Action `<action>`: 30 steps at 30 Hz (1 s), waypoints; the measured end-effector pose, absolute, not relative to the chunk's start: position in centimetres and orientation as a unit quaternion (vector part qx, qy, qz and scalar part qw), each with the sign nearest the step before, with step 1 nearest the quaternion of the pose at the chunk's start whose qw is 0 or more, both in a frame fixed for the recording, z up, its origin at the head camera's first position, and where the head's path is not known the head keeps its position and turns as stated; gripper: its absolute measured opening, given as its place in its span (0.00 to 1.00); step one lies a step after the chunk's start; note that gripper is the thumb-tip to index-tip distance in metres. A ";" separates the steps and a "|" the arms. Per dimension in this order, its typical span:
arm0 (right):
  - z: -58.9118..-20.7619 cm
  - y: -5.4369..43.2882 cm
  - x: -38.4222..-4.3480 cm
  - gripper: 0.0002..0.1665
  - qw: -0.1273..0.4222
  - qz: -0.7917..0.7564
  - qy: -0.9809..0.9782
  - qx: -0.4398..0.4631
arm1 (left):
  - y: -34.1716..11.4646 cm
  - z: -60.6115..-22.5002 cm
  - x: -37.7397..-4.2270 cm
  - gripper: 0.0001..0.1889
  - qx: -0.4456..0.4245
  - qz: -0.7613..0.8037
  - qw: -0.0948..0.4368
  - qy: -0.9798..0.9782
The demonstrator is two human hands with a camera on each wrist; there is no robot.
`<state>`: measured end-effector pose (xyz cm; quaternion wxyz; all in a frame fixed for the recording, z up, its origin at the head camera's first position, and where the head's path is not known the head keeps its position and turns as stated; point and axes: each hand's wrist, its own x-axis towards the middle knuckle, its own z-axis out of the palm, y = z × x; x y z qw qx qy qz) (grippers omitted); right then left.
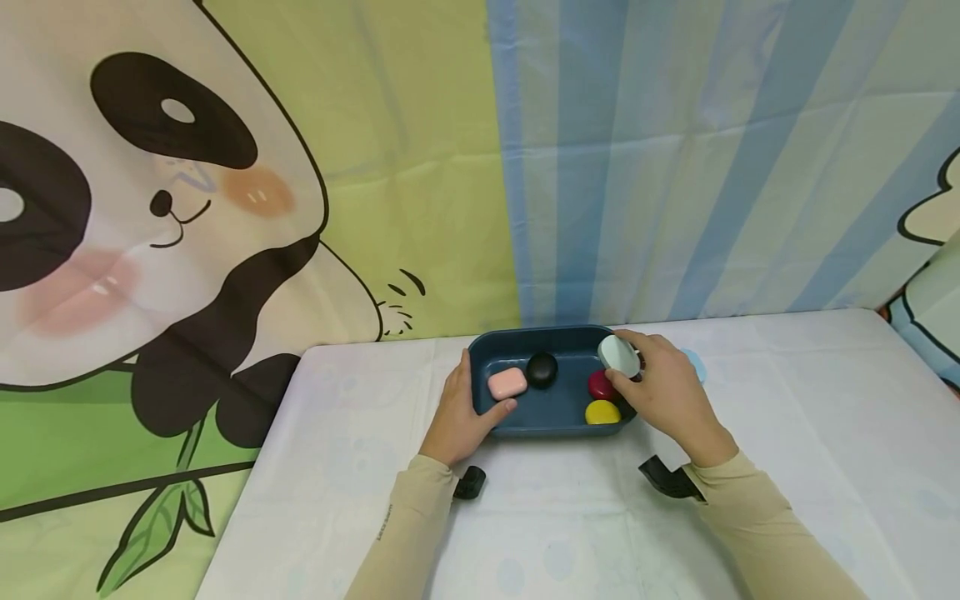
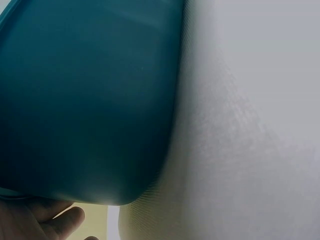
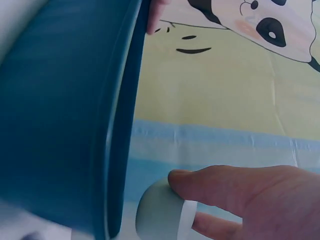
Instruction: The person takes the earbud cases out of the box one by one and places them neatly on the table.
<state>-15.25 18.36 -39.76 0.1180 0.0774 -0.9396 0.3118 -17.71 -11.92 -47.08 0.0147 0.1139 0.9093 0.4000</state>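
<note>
A dark blue rectangular tray [image 1: 555, 407] sits on the white-covered table. My left hand [image 1: 461, 417] grips its left end, thumb over the near rim and fingers along the outer side. My right hand [image 1: 671, 396] pinches a small round pale mint case [image 1: 618, 356] above the tray's right end. The right wrist view shows the mint case [image 3: 160, 212] with a white band along one side, between thumb and finger. Inside the tray lie a pink rounded block [image 1: 507, 383], a black round piece [image 1: 542, 370], a dark red one [image 1: 601, 385] and a yellow one [image 1: 602, 412].
A light blue round shape [image 1: 694, 365] shows on the table behind my right hand, partly hidden. Black wrist straps [image 1: 671, 479] stick out beneath both sleeves. A printed cloth [image 1: 420, 167] hangs behind the table's far edge.
</note>
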 end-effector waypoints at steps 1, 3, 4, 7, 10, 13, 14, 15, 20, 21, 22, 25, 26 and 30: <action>-39.9 18.6 -15.3 0.33 0.127 0.310 -0.939 0.077 | -11.9 -47.1 -17.7 0.60 0.113 0.400 0.015 0.909; -40.1 19.2 -15.4 0.32 0.147 0.309 -0.937 0.076 | -11.9 -47.0 -17.7 0.61 0.113 0.402 0.015 0.909; -40.3 19.5 -15.4 0.32 0.156 0.307 -0.936 0.074 | -12.0 -47.0 -17.7 0.61 0.112 0.402 0.016 0.909; -40.6 20.4 -15.5 0.32 0.176 0.306 -0.933 0.071 | -12.0 -46.9 -17.6 0.61 0.112 0.403 0.016 0.908; -41.0 21.4 -15.5 0.32 0.177 0.304 -0.934 0.060 | -12.0 -47.0 -17.6 0.60 0.113 0.401 0.016 0.909; -41.3 22.3 -15.6 0.33 0.172 0.304 -0.936 0.047 | -11.9 -47.0 -17.7 0.60 0.112 0.401 0.017 0.909; -41.4 22.6 -15.7 0.33 0.172 0.304 -0.936 0.043 | -11.9 -47.0 -17.7 0.60 0.111 0.401 0.018 0.909; -41.6 22.9 -15.7 0.32 0.173 0.303 -0.936 0.040 | -11.9 -47.0 -17.7 0.60 0.111 0.401 0.019 0.909; -42.1 24.3 -16.0 0.32 0.186 0.290 -0.938 0.027 | -11.8 -47.0 -17.7 0.60 0.109 0.402 0.020 0.909; -42.2 24.5 -16.1 0.32 0.187 0.288 -0.939 0.024 | -11.8 -47.0 -17.7 0.60 0.109 0.402 0.019 0.909; -42.4 24.7 -16.1 0.32 0.188 0.287 -0.939 0.023 | -11.9 -47.0 -17.8 0.61 0.109 0.402 0.018 0.909; -42.7 25.4 -16.3 0.32 0.192 0.285 -0.939 0.021 | -11.9 -47.0 -17.8 0.61 0.109 0.401 0.018 0.909; -42.8 25.6 -16.3 0.32 0.191 0.286 -0.939 0.019 | -11.9 -47.0 -17.8 0.61 0.109 0.401 0.019 0.909; -43.1 26.4 -16.5 0.32 0.182 0.282 -0.942 0.007 | -11.9 -47.0 -17.7 0.60 0.108 0.402 0.022 0.909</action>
